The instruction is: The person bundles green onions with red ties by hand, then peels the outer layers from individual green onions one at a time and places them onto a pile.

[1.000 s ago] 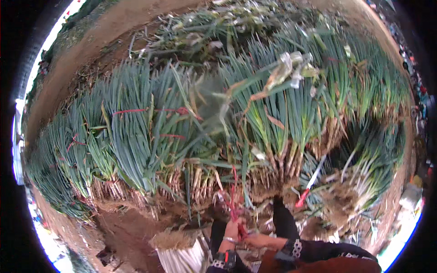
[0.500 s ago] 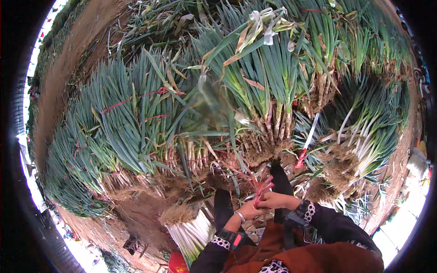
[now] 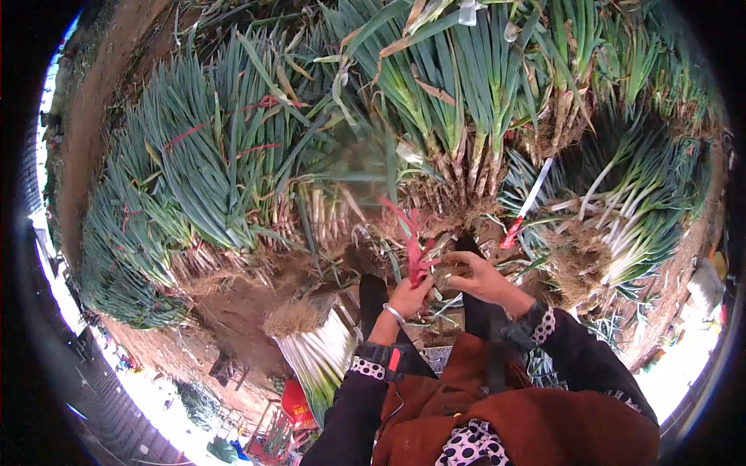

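My left hand (image 3: pixel 410 298) is closed round a bunch of thin red tie strips (image 3: pixel 415 247), whose loose ends stick up past the fingers. To its right, my right hand (image 3: pixel 483 279) is open, with curved fingers apart and the fingertips close to the strips. Left of my left hand lies a bundle of trimmed green onions (image 3: pixel 317 356), with white stalks and brown roots (image 3: pixel 292 318). Tall untrimmed green onions (image 3: pixel 466 101) stand in front of me, roots toward me.
A long blade with a red handle (image 3: pixel 513 231) rests right of centre. Loose peeled onions (image 3: pixel 622 241) are piled at the right. Tied onion bundles (image 3: pixel 194 171) stand at the left on brown soil (image 3: pixel 233 307). A red bag (image 3: pixel 297 404) sits at the lower left.
My hands were together on the red strips; the right has come away to the right and opened. The left keeps the strips, now upright. The whole view has shifted slightly.
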The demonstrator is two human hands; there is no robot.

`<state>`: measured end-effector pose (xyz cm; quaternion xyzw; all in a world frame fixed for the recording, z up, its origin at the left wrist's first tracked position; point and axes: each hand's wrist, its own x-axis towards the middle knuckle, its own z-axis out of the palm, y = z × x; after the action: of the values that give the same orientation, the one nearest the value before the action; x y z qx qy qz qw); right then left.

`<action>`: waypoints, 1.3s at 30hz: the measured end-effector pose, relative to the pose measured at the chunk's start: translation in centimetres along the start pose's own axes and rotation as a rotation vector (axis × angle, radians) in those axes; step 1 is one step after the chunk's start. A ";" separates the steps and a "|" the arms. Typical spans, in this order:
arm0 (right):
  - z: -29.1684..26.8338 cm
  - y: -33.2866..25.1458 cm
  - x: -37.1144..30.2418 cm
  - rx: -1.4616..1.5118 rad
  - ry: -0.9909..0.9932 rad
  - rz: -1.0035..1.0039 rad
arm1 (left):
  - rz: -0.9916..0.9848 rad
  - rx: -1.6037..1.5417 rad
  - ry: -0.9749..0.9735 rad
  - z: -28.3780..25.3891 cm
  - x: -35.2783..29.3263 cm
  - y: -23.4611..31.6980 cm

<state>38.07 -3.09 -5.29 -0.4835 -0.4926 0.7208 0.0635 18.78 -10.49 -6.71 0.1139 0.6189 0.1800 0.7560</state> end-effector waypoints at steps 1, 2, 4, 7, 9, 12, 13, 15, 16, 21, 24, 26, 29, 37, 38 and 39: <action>0.3 -1.5 0.2 0.007 -0.008 0.005 | -0.022 0.031 -0.057 0.4 -0.1 -0.1; 0.7 -3.9 0.7 0.076 0.016 -0.004 | -0.041 0.060 -0.111 0.5 -0.4 -0.3; 0.5 -5.3 2.3 0.063 0.084 -0.028 | -0.067 0.059 -0.128 1.3 -0.7 -1.1; -2.3 -2.3 5.7 -0.127 0.032 -0.004 | -0.038 0.005 -0.092 2.2 -0.7 -3.3; -4.8 -0.3 8.4 -0.292 0.063 -0.066 | -0.030 -0.042 -0.036 1.8 -1.4 -5.3; -10.8 1.4 11.7 -0.757 -0.005 0.024 | -0.163 -0.131 0.027 1.9 -2.4 -6.1; -12.9 2.5 13.6 -0.818 -0.057 0.007 | -0.151 -0.134 0.030 1.9 -2.9 -6.8; -15.5 -0.1 17.8 -0.914 -0.090 -0.056 | -0.242 -0.200 0.194 1.4 -3.3 -8.6; -17.7 -0.2 20.8 -0.970 -0.079 -0.041 | -0.225 -0.209 0.191 1.9 -2.9 -9.0; -27.8 -8.6 34.9 -1.406 0.029 -0.202 | -0.222 -0.583 0.342 4.1 -0.9 -12.7; -31.8 -16.8 40.8 -1.560 0.260 -0.104 | -0.276 -0.640 0.357 6.0 0.8 -14.5; -33.5 -20.2 41.7 -1.718 0.649 -0.517 | -0.252 -0.662 0.318 7.3 1.6 -15.5; -26.3 -26.6 36.8 -1.183 0.581 -0.346 | -0.295 -0.735 0.431 8.0 0.9 -14.1; -25.6 -5.5 29.6 -1.114 0.600 -0.603 | -0.302 -0.532 0.387 6.2 2.6 -12.4; -24.2 -1.8 27.0 -0.834 0.631 -0.314 | -0.271 -0.489 0.373 5.6 2.4 -13.8; -24.0 3.7 24.6 -0.913 0.735 -0.372 | -0.276 -0.484 0.359 5.6 2.5 -13.1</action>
<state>44.81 24.59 -24.90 -0.5846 -0.7736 0.1999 0.1405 26.38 -21.14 -12.97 -0.1876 0.6912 0.2349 0.6572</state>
